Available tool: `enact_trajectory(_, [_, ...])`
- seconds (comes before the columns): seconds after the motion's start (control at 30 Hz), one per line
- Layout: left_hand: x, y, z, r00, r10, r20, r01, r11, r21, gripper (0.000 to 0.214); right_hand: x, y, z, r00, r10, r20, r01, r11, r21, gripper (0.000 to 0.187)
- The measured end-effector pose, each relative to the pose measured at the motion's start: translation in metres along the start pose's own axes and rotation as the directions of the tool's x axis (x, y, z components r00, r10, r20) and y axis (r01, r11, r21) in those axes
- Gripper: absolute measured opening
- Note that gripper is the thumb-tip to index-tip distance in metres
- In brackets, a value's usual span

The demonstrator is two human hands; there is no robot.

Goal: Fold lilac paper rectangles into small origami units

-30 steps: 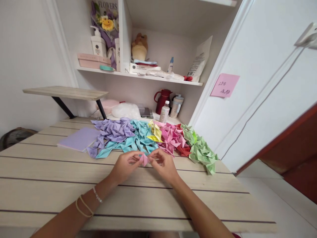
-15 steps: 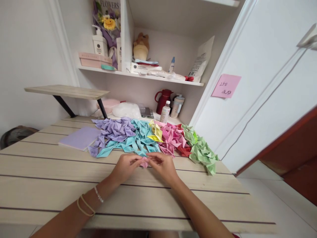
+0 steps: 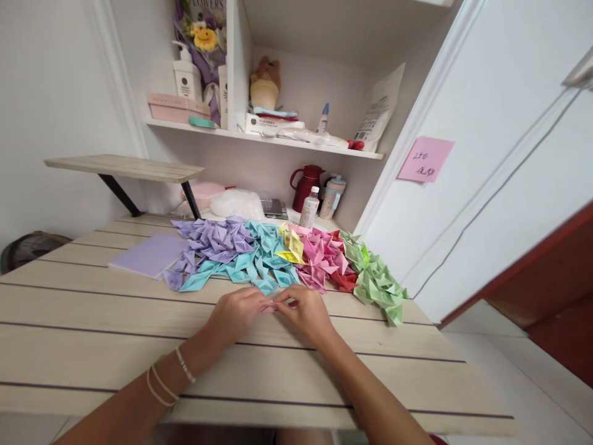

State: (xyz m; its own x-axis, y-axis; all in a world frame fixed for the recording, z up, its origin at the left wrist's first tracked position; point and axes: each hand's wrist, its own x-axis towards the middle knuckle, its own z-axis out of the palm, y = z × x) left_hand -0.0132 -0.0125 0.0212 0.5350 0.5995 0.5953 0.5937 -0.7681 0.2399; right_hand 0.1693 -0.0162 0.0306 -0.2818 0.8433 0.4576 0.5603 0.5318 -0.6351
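Observation:
Between my fingertips is a small piece of folded pink paper (image 3: pixel 267 306), mostly covered by the fingers. My left hand (image 3: pixel 237 314) is closed on its left side, with the back of the hand turned up. My right hand (image 3: pixel 303 312) pinches the paper's right side between thumb and forefinger. Just beyond my hands lie folded paper pieces in colour groups: purple (image 3: pixel 217 238), light blue (image 3: pixel 266 250), yellow (image 3: pixel 293 243), pink (image 3: pixel 319 256), red (image 3: pixel 345 282) and green (image 3: pixel 380 284).
A stack of purple paper sheets (image 3: pixel 149 254) lies left on the slatted table (image 3: pixel 115 346). Behind it stands a small raised shelf (image 3: pixel 125 168). A bottle (image 3: pixel 309 209), a red jug (image 3: pixel 306 185) and a patterned cup (image 3: pixel 332 196) stand at the back. A pink note (image 3: pixel 425 159) sticks to the wall.
My left hand has turned over the pink paper, hiding more of it. The paper looks flatter and less of it shows. The view has shifted slightly.

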Motion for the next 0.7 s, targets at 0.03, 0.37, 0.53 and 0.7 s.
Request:
enact_trajectory(0.03, [0.001,0.0,-0.001,1.0,-0.011,-0.009,0.011,1.0,-0.009,0.019,0.001,0.0,0.0,1.0,0.019,-0.004,-0.019,0.999,0.042,0.006])
enact_trajectory(0.37, [0.008,0.005,-0.006,0.985,-0.17,-0.03,0.161,0.969,-0.186,0.019,0.002,0.005,0.008,0.965,0.226,0.135,-0.262,0.762,0.592,0.015])
enact_trajectory(0.53, [0.008,0.008,-0.005,0.978,-0.207,-0.03,0.188,0.93,-0.315,0.018,0.0,0.004,0.01,0.951,0.268,0.152,-0.302,0.712,0.634,0.017])
enact_trajectory(0.7, [0.01,0.004,-0.009,0.939,-0.338,-0.057,0.288,0.868,-0.406,0.017,0.0,0.004,0.013,0.966,0.253,0.051,-0.243,0.826,0.509,0.014])
